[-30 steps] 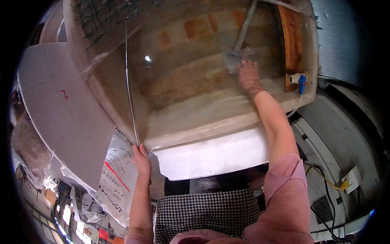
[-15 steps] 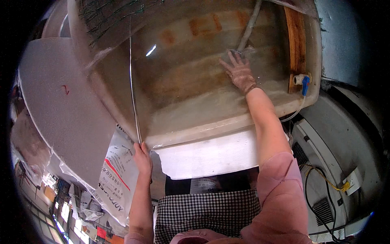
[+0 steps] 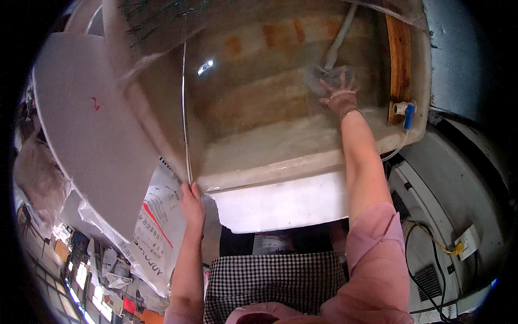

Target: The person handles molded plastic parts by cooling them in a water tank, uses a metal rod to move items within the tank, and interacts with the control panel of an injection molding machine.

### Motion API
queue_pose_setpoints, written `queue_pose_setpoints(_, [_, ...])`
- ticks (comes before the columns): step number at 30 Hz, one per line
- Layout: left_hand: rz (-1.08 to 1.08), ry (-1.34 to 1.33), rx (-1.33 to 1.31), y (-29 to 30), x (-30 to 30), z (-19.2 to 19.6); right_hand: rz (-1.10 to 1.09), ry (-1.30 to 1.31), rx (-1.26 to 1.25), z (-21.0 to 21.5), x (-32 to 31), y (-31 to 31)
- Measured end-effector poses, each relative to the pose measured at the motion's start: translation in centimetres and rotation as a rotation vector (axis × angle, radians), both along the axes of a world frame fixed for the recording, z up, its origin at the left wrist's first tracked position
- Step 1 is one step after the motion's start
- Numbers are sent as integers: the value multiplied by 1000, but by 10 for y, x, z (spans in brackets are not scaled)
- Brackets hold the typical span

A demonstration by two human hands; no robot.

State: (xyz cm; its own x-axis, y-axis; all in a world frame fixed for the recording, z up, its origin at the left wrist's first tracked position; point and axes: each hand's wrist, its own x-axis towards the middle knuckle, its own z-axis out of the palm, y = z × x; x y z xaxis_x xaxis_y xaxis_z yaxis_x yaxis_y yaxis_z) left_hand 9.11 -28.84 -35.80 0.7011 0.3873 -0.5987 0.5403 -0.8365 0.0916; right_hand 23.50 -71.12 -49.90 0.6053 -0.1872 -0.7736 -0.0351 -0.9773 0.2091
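Note:
A large pale tub [image 3: 280,168] of murky water lies in front of me, with rusty brown patches on its bottom. At its near left corner my left hand [image 3: 192,204] is closed around the end of a long, thin, shiny metal rod [image 3: 184,102], which reaches away over the water. My right hand [image 3: 341,101] is in the water towards the right, wet to the wrist, with fingers spread and nothing seen in them. Ripples around it blur the fingertips. Just beyond the fingers, a grey pipe [image 3: 341,40] slants into the water.
A wooden plank [image 3: 399,59] and a blue-handled valve [image 3: 408,115] sit along the tub's right side. White foam board [image 3: 280,208] hangs below the near rim. Left of the tub is a grey panel [image 3: 97,140]; cables [image 3: 431,244] hang at lower right. Dark green mesh [image 3: 156,19] lies at far left.
My right hand has shifted right and sunk a little deeper, stirring ripples near the pipe. My left hand still grips the rod. The whole view has shifted slightly.

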Motion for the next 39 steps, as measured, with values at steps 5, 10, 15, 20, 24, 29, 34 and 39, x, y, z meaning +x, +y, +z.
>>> queue_pose_setpoints(5, [48,-46,-135,20,-19,5,-36,85,0,33,-15,12])
queue_pose_setpoints(10, [31,-103,-216,18,-17,50,-85,-33,47,79,-69,-1])
queue_pose_setpoints(15, [-5,-79,-280,12,-12,111,-602,-385,408,129,-97,-4])
queue_pose_setpoints(20, [-19,45,-138,26,-18,138,-1808,-512,845,195,-70,33])
queue_pose_setpoints(24, [-129,142,-82,45,-33,113,-1906,-612,990,213,-83,34])
queue_pose_setpoints(29, [-177,405,-45,69,-45,57,-1467,-677,798,235,-98,49])
queue_pose_setpoints(34, [-33,393,68,102,-57,38,-1230,-626,524,255,-89,105])
queue_pose_setpoints(39, [-36,282,-43,70,-24,105,-1166,-671,583,243,-89,139])
